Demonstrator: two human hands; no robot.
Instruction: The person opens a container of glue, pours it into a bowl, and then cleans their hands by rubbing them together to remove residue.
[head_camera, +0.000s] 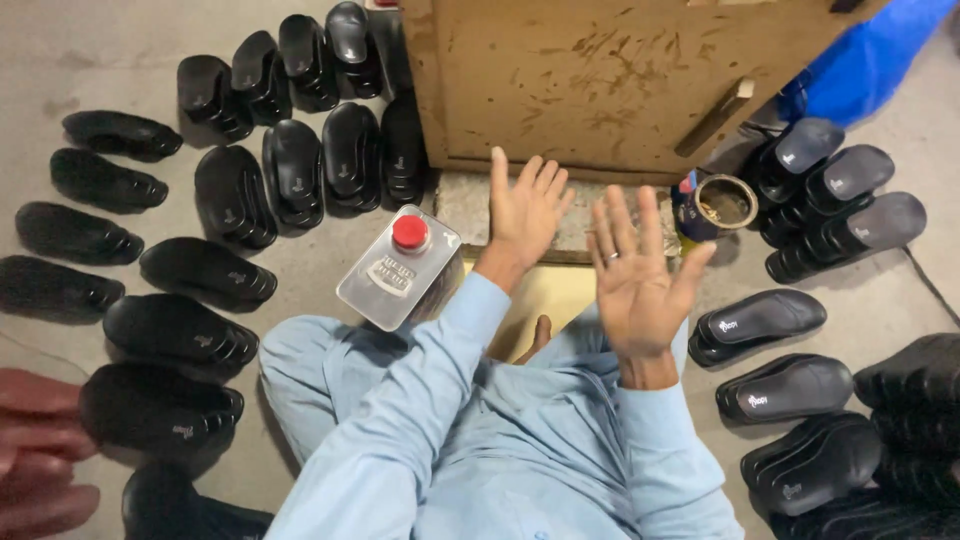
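Note:
I sit cross-legged on the floor in light blue clothes. My left hand (525, 210) is raised in front of me, fingers spread, holding nothing. My right hand (640, 270), with a ring on one finger, is also raised with its palm toward me and fingers apart, empty. A rectangular metal can with a red cap (400, 270) stands just left of my left forearm. A small open round tin (725, 205) sits just right of my right hand. A yellowish board (545, 295) lies between my knees.
Several black shoes lie in rows on the left (175, 330) and at the back (300, 170), more on the right (790, 385). A scuffed wooden cabinet (600, 80) stands ahead. Blue cloth (870, 55) lies at top right. Blurred reddish shoes (40, 450) sit at lower left.

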